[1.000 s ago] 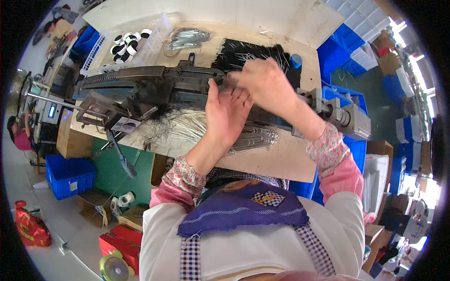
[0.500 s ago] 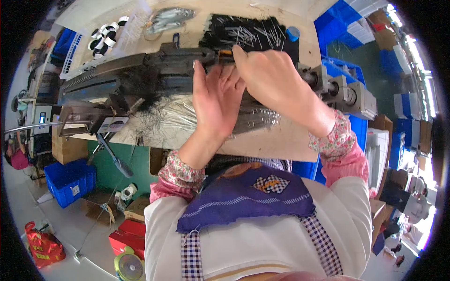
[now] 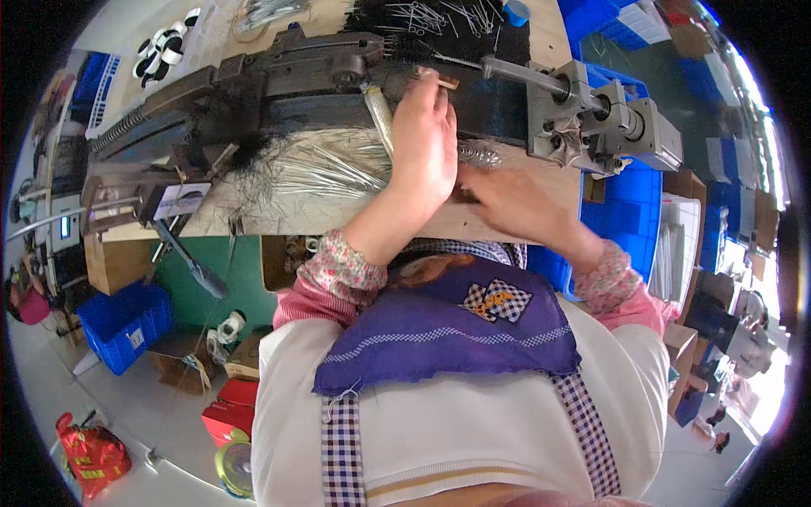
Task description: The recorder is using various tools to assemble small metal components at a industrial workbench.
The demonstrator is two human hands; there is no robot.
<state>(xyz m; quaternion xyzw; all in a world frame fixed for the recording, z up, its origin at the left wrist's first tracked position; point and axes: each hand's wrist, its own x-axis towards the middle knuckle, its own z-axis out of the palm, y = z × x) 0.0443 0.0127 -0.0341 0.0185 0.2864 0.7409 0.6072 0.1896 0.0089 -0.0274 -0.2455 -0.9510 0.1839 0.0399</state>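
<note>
My left hand (image 3: 424, 139) is raised over the middle of the workbench, fingers long and close together. At its fingertips is a short tan strip (image 3: 448, 83), pinched there. A pale metal lever (image 3: 379, 118) slants down beside this hand. Lower right, my right hand (image 3: 515, 203) reaches left to the edge of a bundle of looped wires (image 3: 480, 155); its fingertips are blurred and partly behind my left wrist. Beyond both hands, a dark twisted-wire brush (image 3: 422, 52) spans between the long dark machine (image 3: 304, 72) and the steel spindle (image 3: 524, 74).
Straight wires (image 3: 329, 169) lie loose along the bench's near side. On a black mat at the back are looped wires (image 3: 422, 17) and a blue cap (image 3: 516, 12). White-and-black rings (image 3: 160, 52) sit far left. Blue crates (image 3: 634, 220) stand right of the bench.
My right hand has left the machine and come down toward the looped wires. The tan strip is now at my left fingertips. The brush and spindle, covered before, now show.
</note>
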